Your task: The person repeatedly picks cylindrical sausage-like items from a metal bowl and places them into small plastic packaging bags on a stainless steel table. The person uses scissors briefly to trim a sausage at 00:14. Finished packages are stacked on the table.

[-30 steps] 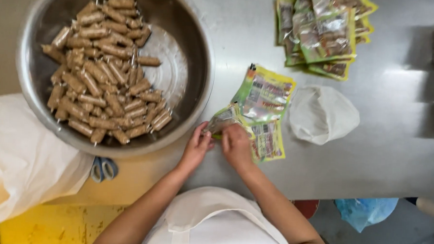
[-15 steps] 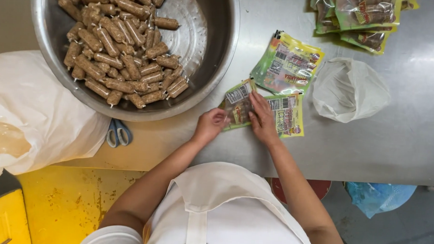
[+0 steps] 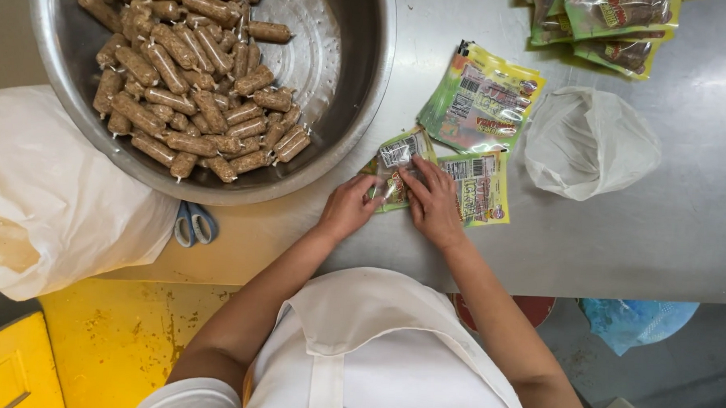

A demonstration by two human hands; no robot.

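On the steel table [image 3: 619, 245], my left hand [image 3: 348, 207] and my right hand [image 3: 435, 200] both pinch a small clear-fronted yellow-green pouch [image 3: 395, 161] that lies flat just below the bowl's rim. A flat empty pouch [image 3: 480, 186] lies to the right of it, partly under my right hand. A short stack of empty pouches [image 3: 481, 99] lies just beyond. The large steel bowl [image 3: 335, 74] at the upper left holds several brown sausages [image 3: 182, 77] in clear casings.
A crumpled clear plastic bag [image 3: 590, 143] lies right of the pouches. Filled pouches [image 3: 611, 24] are stacked at the top right. Blue-handled scissors [image 3: 193, 224] poke out under the bowl. A big white bag [image 3: 50, 193] sits left. The floor below shows yellow.
The view has drifted, so the bowl and pouches sit higher and further right in frame. Both hands stay on the small pouch, working at its edge.
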